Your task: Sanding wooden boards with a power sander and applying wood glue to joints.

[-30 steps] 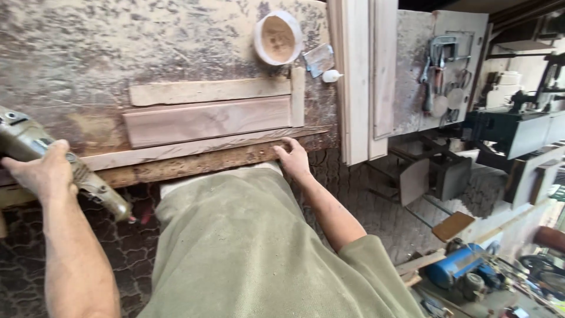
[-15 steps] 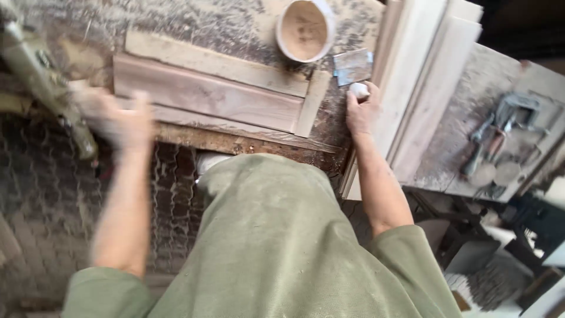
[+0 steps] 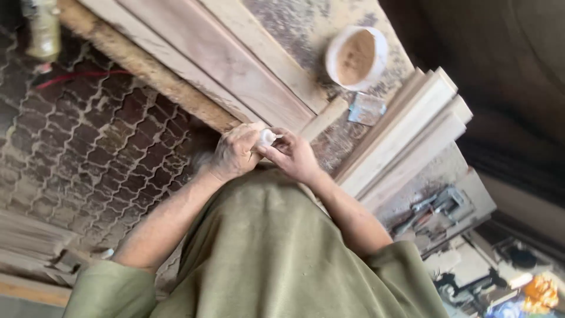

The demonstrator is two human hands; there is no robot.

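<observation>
My left hand [image 3: 233, 154] and my right hand [image 3: 294, 155] meet in front of my chest, both closed around a small white bottle [image 3: 266, 138] with a narrow tip. They sit just below the edge of the workbench [image 3: 282, 23]. Above them a brown wooden board [image 3: 218, 62] lies clamped between pale wooden strips [image 3: 265, 53]. A short strip [image 3: 322, 121] lies just beside my right hand.
A white bowl of sawdust [image 3: 356, 58] and a metal scraper [image 3: 366, 109] lie on the bench. Pale planks [image 3: 406, 135] lean at the right. An angle grinder [image 3: 42, 29] hangs at the top left over the paved floor [image 3: 76, 147]. Clamps [image 3: 432, 209] lie on a side table.
My left hand let go of the grinder and came to my chest. My right hand picked the white bottle off the bench and brought it to the left hand. The view swung round.
</observation>
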